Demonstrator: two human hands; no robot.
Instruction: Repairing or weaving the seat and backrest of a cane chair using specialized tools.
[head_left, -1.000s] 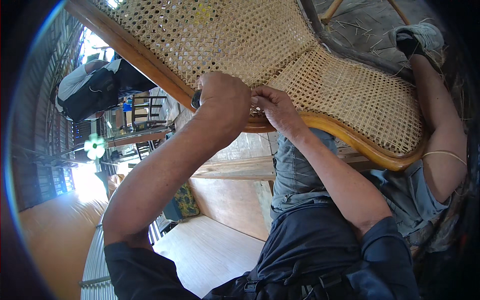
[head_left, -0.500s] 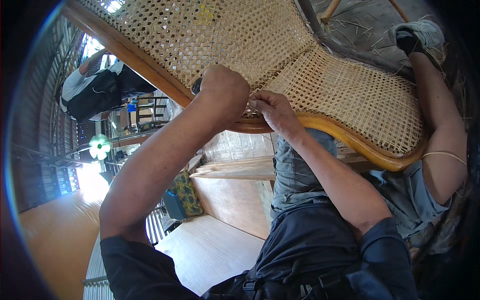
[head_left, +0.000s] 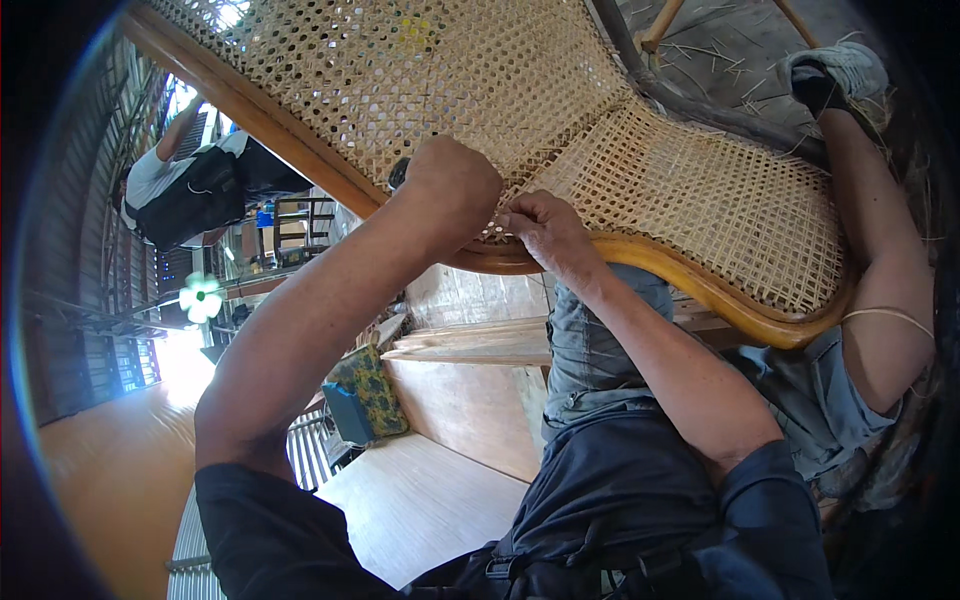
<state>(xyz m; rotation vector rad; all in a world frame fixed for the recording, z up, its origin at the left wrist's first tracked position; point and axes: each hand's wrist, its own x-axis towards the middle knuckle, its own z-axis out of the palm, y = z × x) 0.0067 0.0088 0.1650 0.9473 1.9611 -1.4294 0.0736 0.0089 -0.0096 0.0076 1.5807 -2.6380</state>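
Observation:
A woven cane panel (head_left: 460, 90) fills a curved, varnished wooden frame (head_left: 690, 283) across my lap; it looks like a chair's seat and back. My left hand (head_left: 452, 185) is closed in a fist over the panel near the frame's edge. From the fist juts the dark rounded end of a tool handle (head_left: 398, 173); the tool's working end is hidden. Just right of it, my right hand (head_left: 548, 228) pinches at the weave beside the wooden rim, thumb and forefinger together on what seems a thin cane strand. The fists hide part of the weave.
Another person (head_left: 190, 190) in a light top stands at the far left. A green fan (head_left: 200, 297) is below them. Under the frame lie a pale board (head_left: 430, 505) and a patterned cushion (head_left: 368, 390). My shoe (head_left: 840, 70) rests at the upper right among cane scraps.
My right fingertips have shifted slightly down toward the wooden rim. The left fist has tipped a little, with the handle end still showing. The frame has barely moved.

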